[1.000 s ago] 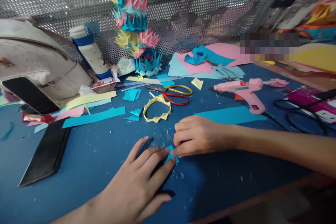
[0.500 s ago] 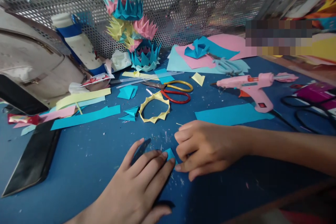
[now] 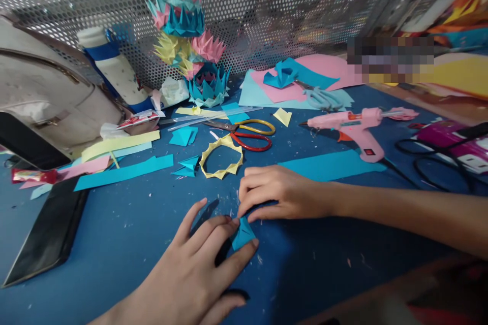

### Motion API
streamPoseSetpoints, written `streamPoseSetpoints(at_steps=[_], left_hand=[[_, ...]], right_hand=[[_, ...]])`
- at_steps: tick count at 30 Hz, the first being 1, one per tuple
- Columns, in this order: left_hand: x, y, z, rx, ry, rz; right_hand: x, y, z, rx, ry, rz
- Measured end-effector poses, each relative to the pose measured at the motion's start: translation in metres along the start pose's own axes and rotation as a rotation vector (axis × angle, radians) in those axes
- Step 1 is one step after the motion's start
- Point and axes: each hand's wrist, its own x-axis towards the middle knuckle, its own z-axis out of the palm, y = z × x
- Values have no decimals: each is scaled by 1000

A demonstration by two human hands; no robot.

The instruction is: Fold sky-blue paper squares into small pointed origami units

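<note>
A small folded piece of blue paper [image 3: 243,236] lies on the table between my hands. My left hand [image 3: 206,259] is spread over its left side, fingertips pressing its edges and the little finger raised apart. At the paper's top corner my right hand [image 3: 270,195] is closed, thumb and fingertips pinching there. Just beyond my hands sits a zigzag ring of yellow folded paper [image 3: 221,157]. Beside that ring are scissors [image 3: 247,133] with one yellow and one red handle, and loose folded blue paper pieces [image 3: 183,135].
A pink glue gun [image 3: 351,124] lies at right behind a blue paper strip [image 3: 328,165]. Paper strips [image 3: 125,170] and a black phone [image 3: 49,233] are at left. Behind stand a bottle [image 3: 114,68], a white bag [image 3: 49,81] and a tower of spiky paper rings [image 3: 208,86].
My right hand has moved left and up to the paper's top corner. My left fingers have parted, so more of the folded blue paper shows.
</note>
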Motion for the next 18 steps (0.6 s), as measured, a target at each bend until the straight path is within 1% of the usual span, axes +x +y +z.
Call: streamPoseSetpoints(at_steps=[2, 4, 6, 9, 12, 15, 18], left_hand=[[2, 0, 0, 1, 49, -4], [6, -1, -1, -2, 118, -9], [11, -2, -2, -23, 162, -19], [16, -3, -5, -59, 182, -54], [18, -5, -7, -41, 195, -82], [18, -7, -8, 7, 190, -62], [18, -11, -7, 38, 212, -27]], right_hand=[[1, -2, 3, -35, -27, 15], [3, -3, 6, -55, -24, 20], [4, -5, 8, -63, -20, 30], [7, -8, 9, -67, -29, 77], [8, -12, 9, -81, -28, 122], [7, -15, 9, -88, -26, 129], [6, -16, 8, -66, -29, 114]])
